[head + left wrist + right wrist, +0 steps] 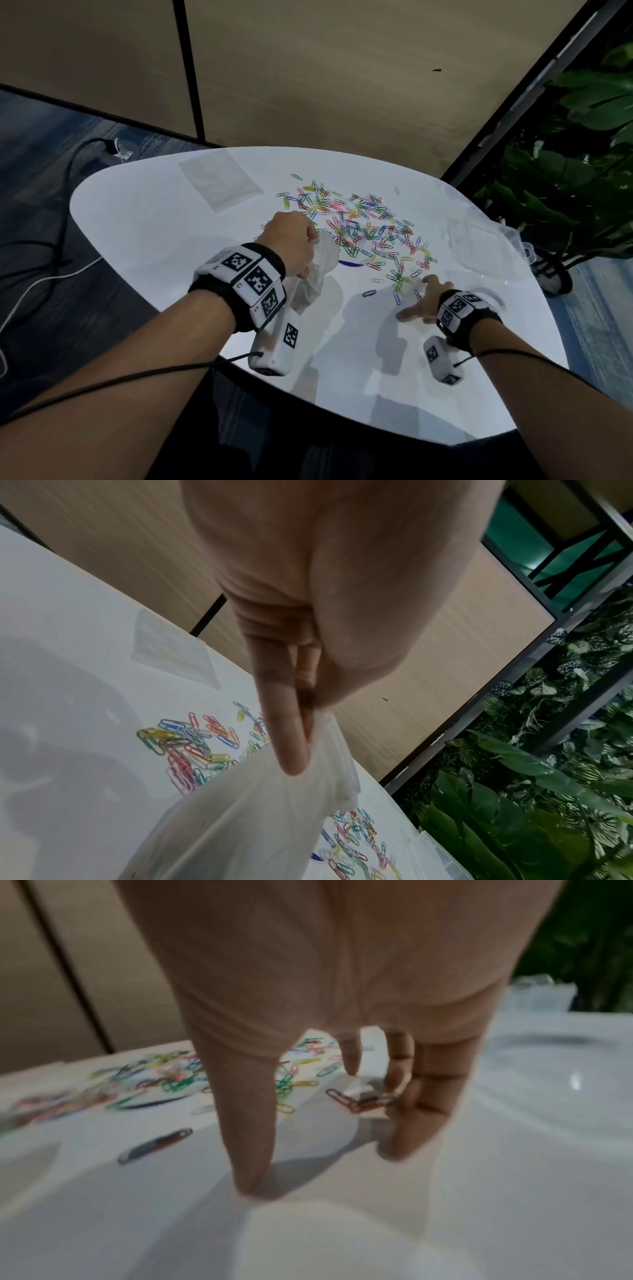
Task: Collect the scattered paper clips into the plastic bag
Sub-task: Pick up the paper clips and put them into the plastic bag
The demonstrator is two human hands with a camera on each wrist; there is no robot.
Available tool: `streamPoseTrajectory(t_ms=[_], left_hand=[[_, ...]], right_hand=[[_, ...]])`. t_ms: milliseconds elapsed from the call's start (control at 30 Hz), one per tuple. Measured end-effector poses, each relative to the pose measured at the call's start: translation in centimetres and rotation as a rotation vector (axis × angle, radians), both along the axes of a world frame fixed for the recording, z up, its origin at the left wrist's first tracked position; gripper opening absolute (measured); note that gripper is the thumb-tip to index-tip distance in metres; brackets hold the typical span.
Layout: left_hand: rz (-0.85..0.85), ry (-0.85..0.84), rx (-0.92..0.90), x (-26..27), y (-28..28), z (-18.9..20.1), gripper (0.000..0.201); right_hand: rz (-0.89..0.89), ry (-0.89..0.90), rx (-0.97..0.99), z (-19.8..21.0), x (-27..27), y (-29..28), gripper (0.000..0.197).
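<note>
Several coloured paper clips lie scattered over the middle of the white round table. My left hand pinches the rim of a crumpled clear plastic bag between thumb and fingers; the bag hangs down toward the table. To the right, my right hand is spread with straight fingers, its fingertips on the tabletop at the near edge of the clips. A few dark red clips lie against its fingers. One blue-red clip lies alone to the left.
A second clear bag lies flat at the table's far left. A clear plastic box sits at the right edge. Green plants stand beyond it. Cables run over the floor on the left.
</note>
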State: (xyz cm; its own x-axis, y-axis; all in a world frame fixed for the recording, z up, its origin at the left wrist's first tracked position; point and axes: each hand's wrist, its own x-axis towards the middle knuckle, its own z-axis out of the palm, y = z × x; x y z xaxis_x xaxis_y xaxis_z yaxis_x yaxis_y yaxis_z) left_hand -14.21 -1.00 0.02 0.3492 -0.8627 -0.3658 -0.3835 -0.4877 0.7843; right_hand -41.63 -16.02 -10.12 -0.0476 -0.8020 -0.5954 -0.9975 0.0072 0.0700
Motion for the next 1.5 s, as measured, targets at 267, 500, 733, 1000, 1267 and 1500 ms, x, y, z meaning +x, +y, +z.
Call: streamPoseTrajectory(t_ms=[267,500,733,1000,1267,1500], left_hand=[[-0.014,-0.008,0.003,0.4,0.4,-0.4,0.017],[-0.032,-0.014,0.001,0.5,0.3,-0.5,0.016],[-0.03,-0.003,0.0,0.6,0.0,-0.7,0.012],[-0.034,-0.001,0.012,0.1,-0.3,-0.3,0.013],[-0.063,0.023,0.027,-2.6,-1.1,0.1,0.022],[-0.037,0.049,-0.014,-4.1,-1.9,0.2,0.016]], right_hand=[[-0.136,-0.403,-0.168,-1.5,5.6,-0.8,0.093],[0.105,-0.3,-0.286,-1.6,8.8,-3.0,0.06],[0.404,-0.182,-0.411,-1.3,9.8,-2.9,0.023],[0.04,-0.437,-0.409,0.4,6.3,-3.3,0.016],[-0.643,-1.619,0.275,7.9,7.8,2.3,0.009],[-0.045,-1.281,0.046,7.8,9.8,7.0,0.009]])
